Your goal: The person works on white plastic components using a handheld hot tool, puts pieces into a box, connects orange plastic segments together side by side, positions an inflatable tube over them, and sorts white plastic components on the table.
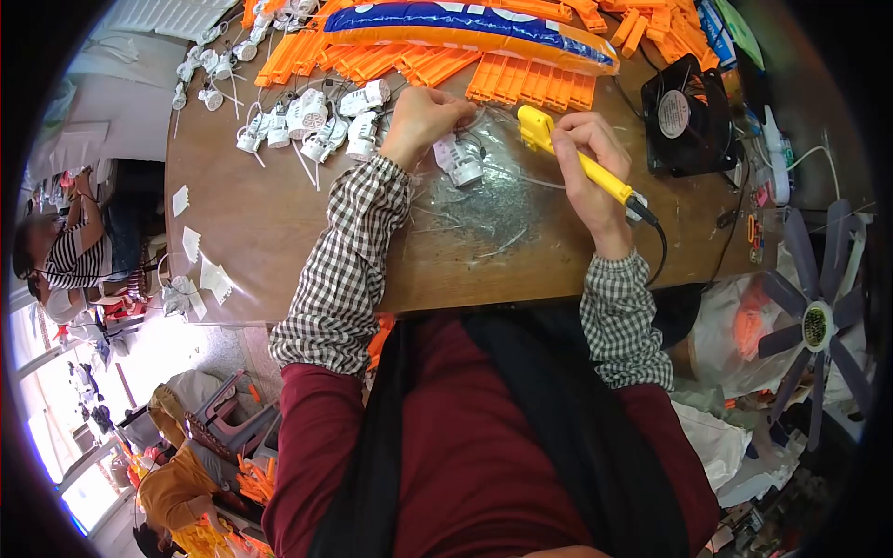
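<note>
My right hand (593,172) is closed round the handle of a yellow soldering iron (603,177), with a black cord leaving its rear end. The iron's front points towards my left hand (430,119), whose fingers are pinched together; what they hold is too small to make out. Just below those fingertips lies a small white motor unit (459,160) with thin wires, on a scuffed clear plastic sheet (521,209) strewn with dark bits. Left of my left hand, several similar white motor units (307,113) lie in a cluster.
Orange plastic strips (530,82) are piled at the back under a blue and orange bag (465,33). A black square fan (686,116) stands at the right, near a white glue bottle (775,153). A larger bladed fan (817,325) is beyond the table's right edge. Other people sit at the left.
</note>
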Demonstrator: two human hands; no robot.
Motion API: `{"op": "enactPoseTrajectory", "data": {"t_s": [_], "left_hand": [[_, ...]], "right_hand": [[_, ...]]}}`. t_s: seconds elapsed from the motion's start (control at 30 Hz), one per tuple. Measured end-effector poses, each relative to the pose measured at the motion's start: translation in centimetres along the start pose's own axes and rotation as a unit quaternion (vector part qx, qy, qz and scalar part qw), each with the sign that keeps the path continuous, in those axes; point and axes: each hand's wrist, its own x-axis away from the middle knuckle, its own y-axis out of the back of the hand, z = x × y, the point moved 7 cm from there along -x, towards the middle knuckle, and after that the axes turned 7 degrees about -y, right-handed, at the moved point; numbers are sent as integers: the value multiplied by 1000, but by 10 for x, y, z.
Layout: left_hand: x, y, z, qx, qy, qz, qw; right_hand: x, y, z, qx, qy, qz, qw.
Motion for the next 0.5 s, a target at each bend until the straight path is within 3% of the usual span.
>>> {"op": "enactPoseTrajectory", "data": {"t_s": [0.13,0.2,0.27,0.33,0.5], "left_hand": [[-1,-1,2,0,7,-1,1000],[-2,1,3,-13,1,-6,1000],[0,1,2,-11,2,-6,1000],[0,0,1,-10,-2,-4,1000],[-1,1,2,2,-3,-3,1000]], "right_hand": [[2,0,4,34,9,20,999],[2,7,6,-40,-23,-41,998],[4,20,-2,1,-16,-87,996],[6,24,-9,-124,-105,-128,978],[11,29,-17,-124,-126,-114,978]]}}
